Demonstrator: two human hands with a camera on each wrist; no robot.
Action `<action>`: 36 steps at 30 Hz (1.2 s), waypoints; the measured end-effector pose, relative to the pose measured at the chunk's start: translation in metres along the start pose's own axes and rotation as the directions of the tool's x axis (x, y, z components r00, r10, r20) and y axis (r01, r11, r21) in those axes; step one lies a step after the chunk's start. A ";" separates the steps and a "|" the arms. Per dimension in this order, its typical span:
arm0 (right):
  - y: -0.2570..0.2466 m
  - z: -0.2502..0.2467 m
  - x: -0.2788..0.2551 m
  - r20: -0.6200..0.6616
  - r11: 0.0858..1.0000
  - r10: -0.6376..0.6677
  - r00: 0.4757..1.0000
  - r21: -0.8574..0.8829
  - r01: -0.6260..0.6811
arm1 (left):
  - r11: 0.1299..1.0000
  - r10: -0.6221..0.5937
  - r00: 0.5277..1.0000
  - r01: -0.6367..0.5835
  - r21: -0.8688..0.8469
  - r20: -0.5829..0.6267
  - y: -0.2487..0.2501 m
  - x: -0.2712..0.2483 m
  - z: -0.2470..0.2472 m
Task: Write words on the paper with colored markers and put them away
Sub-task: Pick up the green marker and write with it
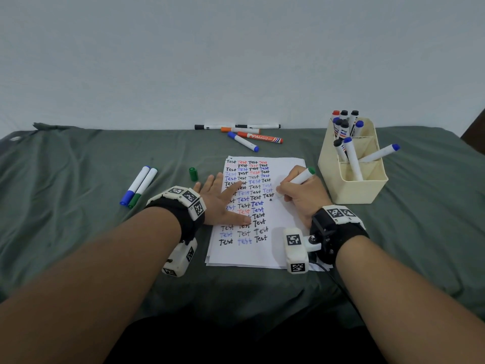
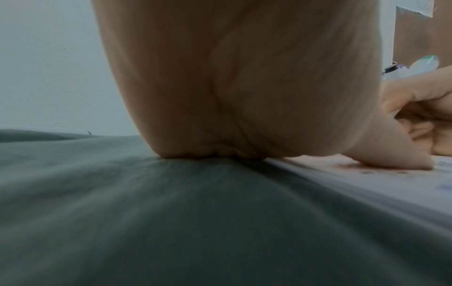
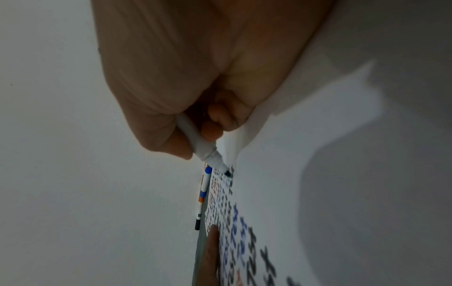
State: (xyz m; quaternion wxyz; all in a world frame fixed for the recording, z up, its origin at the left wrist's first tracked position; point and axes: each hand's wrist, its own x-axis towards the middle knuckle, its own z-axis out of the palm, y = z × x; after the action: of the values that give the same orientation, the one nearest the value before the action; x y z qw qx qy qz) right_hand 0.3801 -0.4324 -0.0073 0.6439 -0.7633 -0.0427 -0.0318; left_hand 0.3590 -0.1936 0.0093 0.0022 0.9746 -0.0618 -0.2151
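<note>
While the left hand (image 1: 219, 199) lies flat with fingers spread on the paper (image 1: 283, 219), right hand (image 1: 301, 195) curls round a green marker (image 1: 301, 177), tip on the sheet beside the written rows, loose cap (image 1: 193, 174) just beyond the left fingers, organizer (image 1: 351, 190) just right of the writing hand.

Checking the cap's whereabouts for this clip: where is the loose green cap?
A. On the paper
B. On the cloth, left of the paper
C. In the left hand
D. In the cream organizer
B: the green cap lies on the cloth, just left of the paper, beyond the left hand.
</note>
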 end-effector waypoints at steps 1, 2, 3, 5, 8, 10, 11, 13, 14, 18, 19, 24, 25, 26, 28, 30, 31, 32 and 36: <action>0.001 0.000 0.000 -0.024 1.000 -0.008 1.000 0.021 0.008 | 1.000 0.000 1.000 0.000 -0.001 0.000 0.000 0.000 0.000; 0.002 -0.001 0.001 -0.042 0.999 -0.012 0.999 0.033 0.014 | 1.000 0.000 1.000 0.000 -0.003 0.001 0.000 0.000 0.000; 0.003 -0.001 0.002 -0.051 0.999 -0.014 0.999 0.032 0.016 | 1.000 0.000 1.000 0.000 -0.004 0.002 0.000 0.000 0.000; 0.005 -0.001 0.003 -0.044 1.000 -0.014 0.999 0.006 0.014 | 1.000 0.001 1.000 -0.001 -0.004 0.003 0.000 0.001 0.000; 0.006 0.000 0.003 -0.018 1.000 0.001 1.000 -0.031 -0.001 | 1.000 0.000 1.000 0.000 -0.006 0.003 0.000 0.001 0.000; 0.006 -0.001 0.003 -0.003 0.999 0.019 1.000 -0.031 -0.019 | 1.000 0.001 1.000 -0.001 -0.009 0.004 0.000 0.001 0.000; 0.005 -0.001 0.003 0.002 0.999 0.026 1.000 -0.027 -0.026 | 1.000 0.002 1.000 -0.002 -0.010 0.004 0.000 0.001 0.000; 0.006 -0.001 0.003 0.002 1.000 0.027 1.000 -0.013 -0.027 | 1.000 0.003 1.000 -0.003 -0.011 0.000 0.000 0.002 0.001; 0.006 -0.001 0.003 -0.003 1.000 0.023 1.000 -0.007 -0.023 | 1.000 0.003 1.000 -0.003 -0.008 -0.002 -0.001 0.002 0.002; 0.007 -0.001 0.004 0.000 1.000 0.013 1.000 -0.021 -0.013 | 1.000 0.005 1.000 -0.005 0.003 -0.005 -0.002 0.004 0.003; 0.008 -0.001 0.004 -0.002 1.000 0.012 1.000 -0.019 -0.012 | 1.000 0.005 1.000 -0.005 0.003 -0.005 -0.002 0.004 0.003; 0.008 -0.001 0.003 -0.030 0.998 0.003 1.000 0.065 -0.001 | 1.000 0.008 1.000 -0.008 0.001 -0.006 -0.001 0.002 0.002; 0.008 -0.001 0.003 -0.028 0.994 0.001 1.000 0.106 0.002 | 1.000 0.009 1.000 -0.009 0.001 -0.011 -0.001 0.001 0.002; 0.008 0.000 0.003 -0.023 0.988 0.000 1.000 0.152 0.004 | 1.000 0.012 1.000 -0.011 0.004 -0.016 -0.001 0.000 0.002; 0.007 0.000 0.002 -0.009 0.973 -0.008 1.000 0.230 0.010 | 1.000 0.018 1.000 -0.018 0.010 -0.021 -0.002 -0.001 0.001; 0.006 0.000 0.002 -0.001 0.963 -0.016 1.000 0.270 0.016 | 0.999 0.028 0.999 -0.026 0.032 -0.038 -0.002 -0.002 -0.002; 0.006 0.000 0.002 0.004 0.958 -0.017 1.000 0.286 0.015 | 0.998 0.034 0.998 -0.032 0.047 -0.059 -0.002 -0.003 -0.005; 0.005 0.000 0.001 0.014 0.952 -0.015 1.000 0.304 0.011 | 0.998 0.042 0.995 -0.037 0.055 -0.093 -0.002 -0.003 -0.007; 0.003 -0.001 -0.001 0.071 0.928 -0.019 0.997 0.372 -0.009 | 0.994 0.060 0.920 -0.020 0.108 -0.387 -0.008 -0.008 -0.021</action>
State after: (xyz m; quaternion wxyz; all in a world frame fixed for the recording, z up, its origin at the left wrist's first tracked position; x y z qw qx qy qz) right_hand 0.3793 -0.4340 -0.0100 0.7749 -0.6278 -0.0736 0.0033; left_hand 0.3614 -0.1847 0.0315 -0.0307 0.9953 -0.0909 -0.0134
